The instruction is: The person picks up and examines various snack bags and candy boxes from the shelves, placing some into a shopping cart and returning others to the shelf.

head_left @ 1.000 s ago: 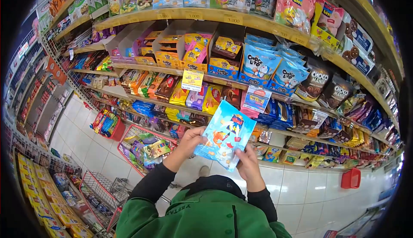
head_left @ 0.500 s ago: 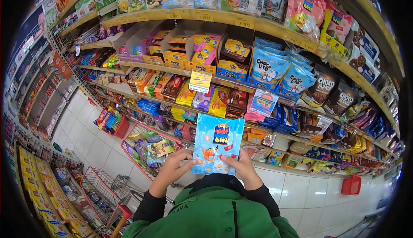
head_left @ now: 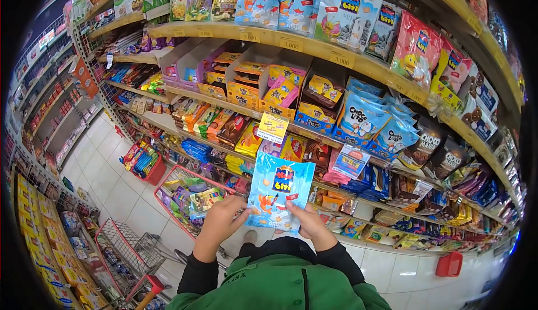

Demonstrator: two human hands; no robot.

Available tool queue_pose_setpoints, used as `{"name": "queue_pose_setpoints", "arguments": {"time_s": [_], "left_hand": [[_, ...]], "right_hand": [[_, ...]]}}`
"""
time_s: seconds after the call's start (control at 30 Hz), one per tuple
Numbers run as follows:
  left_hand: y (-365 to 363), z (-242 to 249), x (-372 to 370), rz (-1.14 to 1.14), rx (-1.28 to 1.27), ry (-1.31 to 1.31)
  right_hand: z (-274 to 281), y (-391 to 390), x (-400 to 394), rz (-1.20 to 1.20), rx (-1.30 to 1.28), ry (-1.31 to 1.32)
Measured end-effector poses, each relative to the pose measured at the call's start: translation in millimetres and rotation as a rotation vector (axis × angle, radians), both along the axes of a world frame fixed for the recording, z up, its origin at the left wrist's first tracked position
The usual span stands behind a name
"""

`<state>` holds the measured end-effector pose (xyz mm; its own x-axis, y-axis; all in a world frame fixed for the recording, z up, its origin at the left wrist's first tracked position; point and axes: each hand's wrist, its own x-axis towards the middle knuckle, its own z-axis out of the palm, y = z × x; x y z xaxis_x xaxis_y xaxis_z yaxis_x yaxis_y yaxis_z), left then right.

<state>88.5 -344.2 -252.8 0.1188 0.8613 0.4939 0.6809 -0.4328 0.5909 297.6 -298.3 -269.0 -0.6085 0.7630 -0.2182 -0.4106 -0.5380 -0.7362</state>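
Observation:
A light blue snack packet point(head_left: 280, 189) with a cartoon fish and a dark logo hangs upright in front of my chest. My left hand point(head_left: 224, 220) pinches its lower left edge between thumb and fingers. On the lower right side, my right hand point(head_left: 309, 221) grips it with the thumb on the front and the fingers behind. Similar blue packets point(head_left: 300, 4) stand on the upper shelf, beside white, red and green ones.
Shelves of sweets point(head_left: 252, 80) curve across the view. A red-rimmed cart point(head_left: 188, 200) holding packets stands at left, near a red basket point(head_left: 147, 164). Another wire cart point(head_left: 126, 248) is lower left. At right, a red basket point(head_left: 449, 264) sits on the floor.
The view has shifted, so the shelves appear further right and lower. The packet is tilted slightly and sits a little further left, still in both hands.

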Motion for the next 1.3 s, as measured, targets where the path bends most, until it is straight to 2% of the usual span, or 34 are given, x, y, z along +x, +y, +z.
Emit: {"name": "queue_pose_setpoints", "arguments": {"time_s": [0.2,0.5,0.6,0.73,0.83,0.97,1.07,1.13,1.2,1.3], "left_hand": [[23,-5,-11,0.067,0.048,0.062],[55,-8,-30,0.031,-0.106,-0.226],[64,-17,-48,0.000,-0.158,-0.246],[69,-20,-72,-0.032,-0.377,-0.408],[73,-20,-87,-0.044,-0.441,-0.466],[78,-15,-98,-0.053,-0.463,-0.688],[81,-22,-112,0.003,-0.493,-0.677],[81,-19,-117,-0.028,-0.548,-0.718],[84,-16,-120,-0.078,-0.557,-0.770],[93,-15,-138,-0.105,-0.493,-0.642]], "right_hand": [[-4,28,-14,0.009,0.042,-0.061],[4,66,-32,0.019,0.063,-0.092],[-4,77,-44,0.059,0.043,-0.113],[-4,88,-60,0.135,0.062,-0.161],[3,93,-72,0.216,0.082,-0.191],[4,105,-76,0.124,0.102,-0.113],[22,118,-65,-0.007,0.140,-0.035],[36,125,-63,-0.202,0.265,-0.059],[55,129,-57,-0.252,0.284,-0.027],[68,136,-55,-0.390,0.364,-0.048]]}}
